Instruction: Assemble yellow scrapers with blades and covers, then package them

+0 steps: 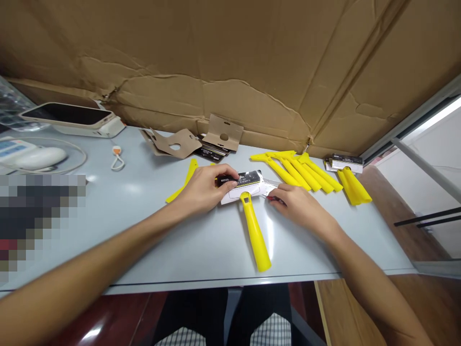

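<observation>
A yellow handle (pixel 256 235) points toward the table's front edge, its upper end set in a black and white card sleeve (pixel 248 181). My left hand (pixel 207 187) grips the sleeve's left end, thumb and fingers closed on it. At the sleeve's right side, my right hand (pixel 295 199) is closed around a thin tool with red and black parts (pixel 276 198), mostly hidden by the fingers. Another yellow piece (pixel 189 175) lies partly behind my left hand. Several yellow handles (pixel 306 173) lie in a row behind my right hand.
Folded brown cards (pixel 176 144) and black cards (pixel 212 150) lie by the cardboard wall (pixel 201 57). Carded yellow handles (pixel 353 187) rest at the right. A phone (pixel 68 114), a white mouse (pixel 45 157) and a cable loop (pixel 117 158) are on the left.
</observation>
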A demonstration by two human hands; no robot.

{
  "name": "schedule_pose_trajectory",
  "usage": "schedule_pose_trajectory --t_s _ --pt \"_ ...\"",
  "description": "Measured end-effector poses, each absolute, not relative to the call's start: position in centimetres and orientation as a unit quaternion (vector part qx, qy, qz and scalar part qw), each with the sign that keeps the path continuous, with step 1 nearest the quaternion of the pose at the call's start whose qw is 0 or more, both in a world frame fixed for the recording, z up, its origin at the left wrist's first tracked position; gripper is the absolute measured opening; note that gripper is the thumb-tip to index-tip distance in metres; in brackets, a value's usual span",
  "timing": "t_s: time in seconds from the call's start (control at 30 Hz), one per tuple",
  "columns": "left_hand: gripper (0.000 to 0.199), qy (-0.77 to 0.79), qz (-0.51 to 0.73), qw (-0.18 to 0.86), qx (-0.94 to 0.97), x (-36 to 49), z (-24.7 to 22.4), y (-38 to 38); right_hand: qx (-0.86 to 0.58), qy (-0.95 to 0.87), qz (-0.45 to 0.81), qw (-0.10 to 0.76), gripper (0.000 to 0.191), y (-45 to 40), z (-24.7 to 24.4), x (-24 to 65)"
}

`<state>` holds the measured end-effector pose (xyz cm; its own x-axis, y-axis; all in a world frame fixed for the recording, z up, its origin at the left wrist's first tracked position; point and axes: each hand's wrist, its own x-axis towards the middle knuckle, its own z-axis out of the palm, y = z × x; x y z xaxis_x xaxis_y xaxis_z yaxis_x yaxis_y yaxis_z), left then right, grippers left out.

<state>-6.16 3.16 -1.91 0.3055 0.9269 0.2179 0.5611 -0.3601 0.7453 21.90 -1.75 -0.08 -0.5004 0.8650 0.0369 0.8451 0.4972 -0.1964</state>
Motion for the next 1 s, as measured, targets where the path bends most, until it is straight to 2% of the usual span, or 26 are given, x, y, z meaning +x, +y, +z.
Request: schedule_pose_trajectory --t_s 0.13,0.3,0.53,0.63,0.73,0.83,1.0 --pt "0.019 0.492 0.319 0.292 0.755 -6.2 -1.9 3.0 -0.538 -0.839 0.036 0.071 0.024 -0.8 -0.9 22.5" --pt "0.018 0.479 0.295 0.295 0.772 -5.9 -2.5 2.9 -0.599 -0.798 -0.058 0.025 0.028 0.6 -1.6 22.5" --pt "0.013 0.451 0.278 0.194 0.825 -4.0 -3.2 2.1 -0.633 -0.765 -0.107 0.047 0.037 0.4 -1.3 22.2" --pt "0.012 0.439 0.273 0.176 0.837 -3.1 -3.2 1.4 -0.592 -0.793 -0.094 0.111 0.036 -2.0 -1.0 22.5" --pt "0.011 0.403 0.279 0.169 0.855 -2.6 -3.6 1.2 -0.484 -0.856 -0.048 0.175 0.036 -5.2 -1.3 22.8" --pt "0.01 0.385 0.286 0.166 0.862 -2.1 -4.2 1.5 -0.408 -0.894 -0.014 0.184 0.037 -7.6 -2.6 22.7" --pt "0.014 0.404 0.282 0.149 0.858 -1.6 -4.3 1.4 -0.428 -0.881 -0.01 0.201 0.035 -8.1 -4.4 22.2"
